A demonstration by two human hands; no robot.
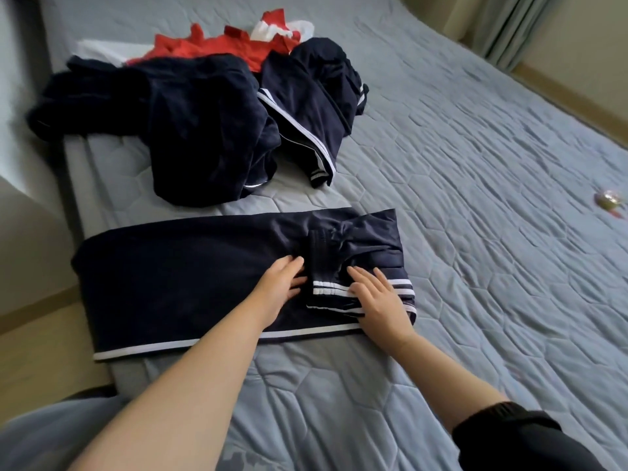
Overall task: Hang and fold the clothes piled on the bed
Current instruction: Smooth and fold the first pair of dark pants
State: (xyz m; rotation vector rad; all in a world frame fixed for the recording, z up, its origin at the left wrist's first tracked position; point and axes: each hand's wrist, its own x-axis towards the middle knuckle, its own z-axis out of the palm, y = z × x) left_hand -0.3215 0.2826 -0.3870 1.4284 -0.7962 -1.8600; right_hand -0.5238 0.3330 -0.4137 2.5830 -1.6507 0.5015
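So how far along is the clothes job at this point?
Done: no folded stack or hung item is in view. In hand: navy trousers laid flat across the bed, the left hand and right hand pressing on a folded-over striped end. Left: the dark pile and the red clothes behind it, both crumpled.

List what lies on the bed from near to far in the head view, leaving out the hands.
Flat navy garment → navy pile → red clothes
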